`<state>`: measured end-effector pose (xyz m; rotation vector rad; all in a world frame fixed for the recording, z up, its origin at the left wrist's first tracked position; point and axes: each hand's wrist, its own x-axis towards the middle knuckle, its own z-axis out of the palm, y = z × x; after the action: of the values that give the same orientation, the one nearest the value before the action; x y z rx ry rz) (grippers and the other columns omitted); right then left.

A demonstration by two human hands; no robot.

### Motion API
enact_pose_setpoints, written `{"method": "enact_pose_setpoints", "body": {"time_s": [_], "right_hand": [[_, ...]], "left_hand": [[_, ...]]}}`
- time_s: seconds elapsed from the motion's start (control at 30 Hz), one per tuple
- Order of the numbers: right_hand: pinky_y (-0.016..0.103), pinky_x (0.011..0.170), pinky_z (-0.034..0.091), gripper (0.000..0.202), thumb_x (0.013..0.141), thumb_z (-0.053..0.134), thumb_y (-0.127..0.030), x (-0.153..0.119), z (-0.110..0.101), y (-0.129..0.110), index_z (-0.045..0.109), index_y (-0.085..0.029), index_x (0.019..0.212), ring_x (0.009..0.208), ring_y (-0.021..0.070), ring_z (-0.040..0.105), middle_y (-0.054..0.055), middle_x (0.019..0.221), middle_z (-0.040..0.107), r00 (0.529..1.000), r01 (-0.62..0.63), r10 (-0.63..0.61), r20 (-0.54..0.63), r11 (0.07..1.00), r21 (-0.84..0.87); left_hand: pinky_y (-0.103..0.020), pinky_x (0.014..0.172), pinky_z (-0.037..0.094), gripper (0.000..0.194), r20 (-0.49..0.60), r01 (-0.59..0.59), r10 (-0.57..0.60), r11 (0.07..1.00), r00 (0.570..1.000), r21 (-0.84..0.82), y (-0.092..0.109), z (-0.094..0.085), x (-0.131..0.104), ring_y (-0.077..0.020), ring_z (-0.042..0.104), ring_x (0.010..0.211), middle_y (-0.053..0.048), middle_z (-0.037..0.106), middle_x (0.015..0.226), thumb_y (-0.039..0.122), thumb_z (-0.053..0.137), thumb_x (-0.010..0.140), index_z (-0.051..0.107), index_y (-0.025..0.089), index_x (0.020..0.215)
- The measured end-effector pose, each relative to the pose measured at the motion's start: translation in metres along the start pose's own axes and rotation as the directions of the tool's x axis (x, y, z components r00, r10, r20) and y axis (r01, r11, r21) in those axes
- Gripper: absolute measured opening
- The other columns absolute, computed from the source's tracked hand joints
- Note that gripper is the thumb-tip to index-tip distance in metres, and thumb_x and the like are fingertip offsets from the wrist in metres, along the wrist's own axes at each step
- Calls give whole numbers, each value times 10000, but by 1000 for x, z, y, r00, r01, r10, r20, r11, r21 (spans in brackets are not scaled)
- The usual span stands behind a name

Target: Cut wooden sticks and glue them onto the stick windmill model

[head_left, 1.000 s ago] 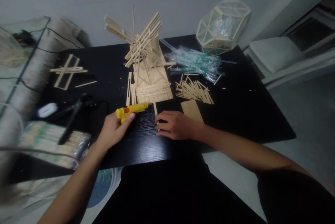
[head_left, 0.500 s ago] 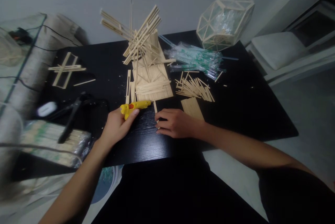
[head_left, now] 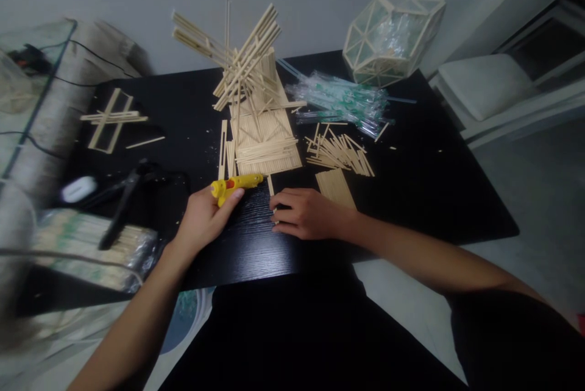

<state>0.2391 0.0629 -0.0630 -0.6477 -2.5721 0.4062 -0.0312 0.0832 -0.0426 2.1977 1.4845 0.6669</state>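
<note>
My left hand [head_left: 206,211] is wrapped round a yellow glue gun [head_left: 237,183], its nozzle pointing right. The nozzle is close to the upper end of a short wooden stick [head_left: 270,185]. That stick lies on the black table [head_left: 247,251] under the curled fingers of my right hand [head_left: 304,213], which hide most of it. Beyond the hands sits a pale panel of sticks [head_left: 269,165] with a windmill-like stick structure [head_left: 247,74] on it. To the right of my right hand is a smaller flat stick panel [head_left: 336,189].
Cut sticks [head_left: 340,150] form a loose pile on the right, below clear and green plastic wrappers [head_left: 342,102]. A faceted stick-framed globe [head_left: 393,35] stands at the back right. On the left are a crossed stick frame [head_left: 112,120] and a packet of sticks [head_left: 91,245].
Both hands keep almost the same pose, the left on the glue gun and the right over the stick. The view has shifted very slightly.
</note>
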Motion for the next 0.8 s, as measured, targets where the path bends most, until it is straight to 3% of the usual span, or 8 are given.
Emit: {"method": "enact_pose_setpoints", "body": {"time_s": [0.8], "right_hand": [[330,932,524,264,1067,598,-346,1,0,0,743,-142,982,957,187,628,103,1120,704,999,-12,12,31,1000,4]], "left_hand": [[-306,671,546,364,38,1,0,999,999,-48,2,-1,0,-197,681,672,-32,720,781,512,547,999,707,218,857]]}}
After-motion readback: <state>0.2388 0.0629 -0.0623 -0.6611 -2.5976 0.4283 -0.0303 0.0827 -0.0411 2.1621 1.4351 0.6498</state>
